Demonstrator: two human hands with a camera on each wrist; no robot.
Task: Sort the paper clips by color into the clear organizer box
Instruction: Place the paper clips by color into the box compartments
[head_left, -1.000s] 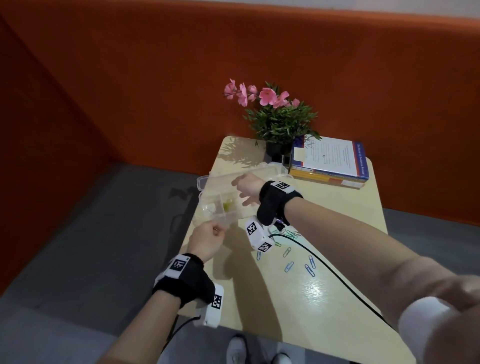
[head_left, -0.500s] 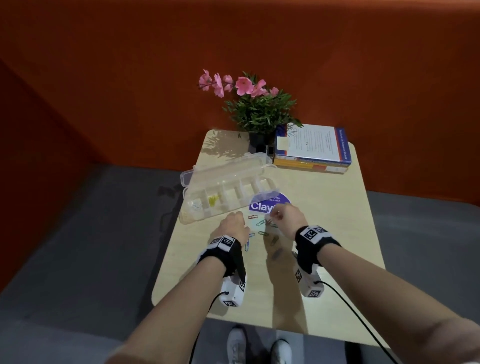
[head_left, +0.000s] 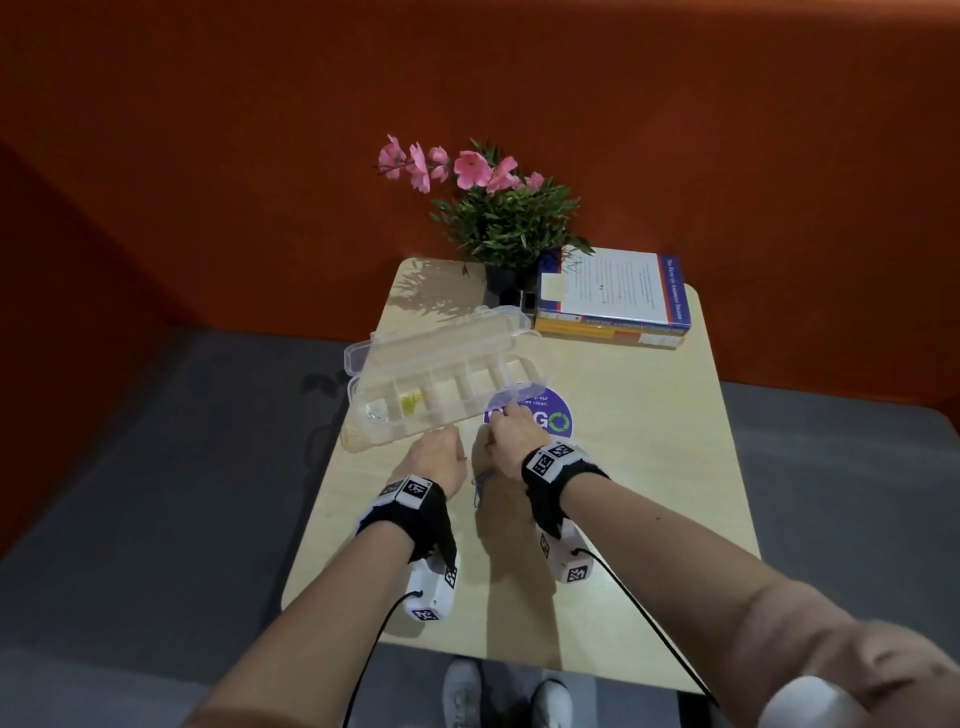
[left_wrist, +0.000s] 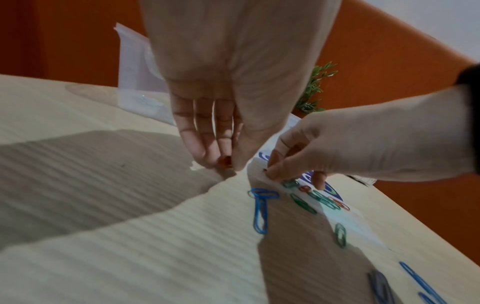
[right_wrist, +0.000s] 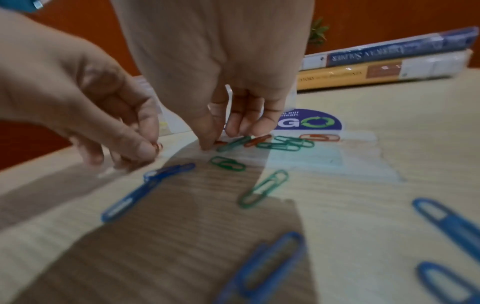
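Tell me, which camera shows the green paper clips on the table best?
The right wrist view: the green paper clips lie close and sharp beside the right hand. The left wrist view shows them smaller, off to one side. In the head view the hands hide them.

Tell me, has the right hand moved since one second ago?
Yes. The right hand came back from over the organizer box toward the person, down to the loose clips.

hands (head_left: 467, 447) hide the clips (right_wrist: 275, 142) from the head view
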